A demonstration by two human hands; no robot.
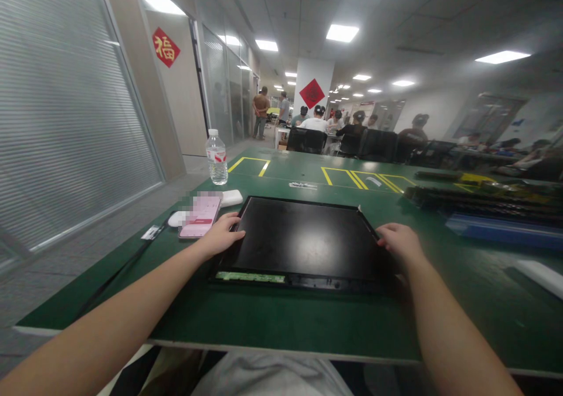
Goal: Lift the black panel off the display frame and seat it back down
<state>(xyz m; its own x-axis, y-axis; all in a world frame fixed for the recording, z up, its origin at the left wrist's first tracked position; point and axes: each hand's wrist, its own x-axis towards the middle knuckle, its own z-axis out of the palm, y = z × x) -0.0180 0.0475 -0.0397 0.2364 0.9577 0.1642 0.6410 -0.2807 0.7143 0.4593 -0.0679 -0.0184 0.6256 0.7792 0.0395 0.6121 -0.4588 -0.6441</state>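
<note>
A black LCD panel (pixel 303 237) lies flat on the green table, screen side up. Along its near edge runs a strip of green circuit board (pixel 250 277). My left hand (pixel 223 233) holds the panel's left edge, the thumb over the frame and the fingers at the side. On the opposite side, my right hand (pixel 401 242) pinches the right edge near the far corner, its fingertips partly hidden. A phone with a pink screen (pixel 202 215) lies just left of my left hand, beside a white rounded object (pixel 231 198).
A water bottle (pixel 216 158) stands on the far left of the green table (pixel 308 320). Dark strips (pixel 466 202), a blue strip (pixel 505 232) and a white bar (pixel 543 277) lie at right. A black strap (pixel 127 264) crosses the left side. People sit at tables beyond.
</note>
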